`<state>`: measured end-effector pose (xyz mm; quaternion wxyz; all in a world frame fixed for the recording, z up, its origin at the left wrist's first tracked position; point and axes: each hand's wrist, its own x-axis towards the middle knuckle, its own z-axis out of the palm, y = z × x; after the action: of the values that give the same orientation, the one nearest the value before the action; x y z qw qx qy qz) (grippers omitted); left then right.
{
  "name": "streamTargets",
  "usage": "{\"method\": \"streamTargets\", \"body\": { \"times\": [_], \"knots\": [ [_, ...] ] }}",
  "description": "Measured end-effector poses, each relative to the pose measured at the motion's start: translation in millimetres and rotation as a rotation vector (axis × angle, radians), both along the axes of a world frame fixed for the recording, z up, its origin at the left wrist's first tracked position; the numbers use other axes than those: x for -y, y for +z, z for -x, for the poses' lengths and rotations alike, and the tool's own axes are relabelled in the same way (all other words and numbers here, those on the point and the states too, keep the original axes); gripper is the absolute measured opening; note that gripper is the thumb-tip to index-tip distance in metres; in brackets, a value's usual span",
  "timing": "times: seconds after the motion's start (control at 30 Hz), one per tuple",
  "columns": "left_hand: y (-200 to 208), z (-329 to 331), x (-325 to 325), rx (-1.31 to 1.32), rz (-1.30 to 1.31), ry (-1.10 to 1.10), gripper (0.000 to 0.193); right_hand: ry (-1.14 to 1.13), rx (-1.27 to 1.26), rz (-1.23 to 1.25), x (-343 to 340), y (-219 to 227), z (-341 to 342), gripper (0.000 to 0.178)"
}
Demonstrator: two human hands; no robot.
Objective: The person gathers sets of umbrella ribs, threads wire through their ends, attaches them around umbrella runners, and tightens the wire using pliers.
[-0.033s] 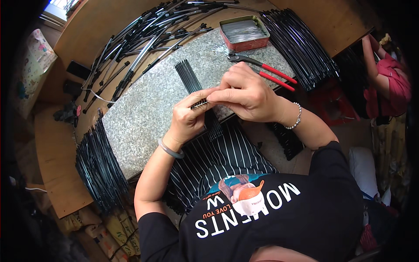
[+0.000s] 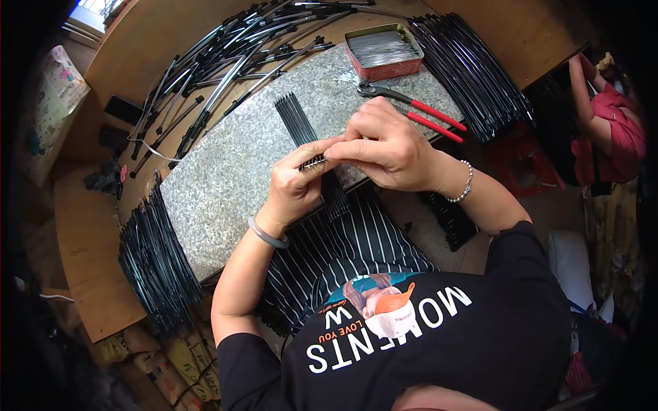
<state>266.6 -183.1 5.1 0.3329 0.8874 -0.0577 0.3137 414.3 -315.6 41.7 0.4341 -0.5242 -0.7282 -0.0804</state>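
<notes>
My left hand (image 2: 291,183) is closed round a flat row of thin black rods (image 2: 296,118), thumb and fingers pinching its middle. The rods lie side by side; their far ends reach over the speckled grey stone slab (image 2: 219,185) and their near ends hang over my lap. My right hand (image 2: 389,145) is closed in a pinch at the right edge of the row, touching my left fingertips. Whatever lies between those right fingertips is hidden or too small to name. Beyond my right hand lie cutting pliers (image 2: 439,116) with red handles.
A red tin (image 2: 391,71) of thin silvery wires stands at the slab's far edge. Black rods are stacked at right (image 2: 473,75) and left (image 2: 156,264). Loose black and silver rods (image 2: 226,82) cover the back of the wooden table. Another person's arm (image 2: 581,92) is at far right.
</notes>
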Motion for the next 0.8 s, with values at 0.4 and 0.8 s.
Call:
{"method": "streamTargets", "body": {
  "times": [0.4,0.8],
  "knots": [
    [-3.4,2.3,-1.9,-0.023,-0.013,-0.013,0.032,0.064,-0.058,0.069,-4.0,1.8,-3.2,0.016],
    [-6.6,4.6,-0.7,-0.071,-0.042,-0.036,0.024,0.106,-0.133,0.069,-9.2,0.8,10.6,0.027]
  ]
}}
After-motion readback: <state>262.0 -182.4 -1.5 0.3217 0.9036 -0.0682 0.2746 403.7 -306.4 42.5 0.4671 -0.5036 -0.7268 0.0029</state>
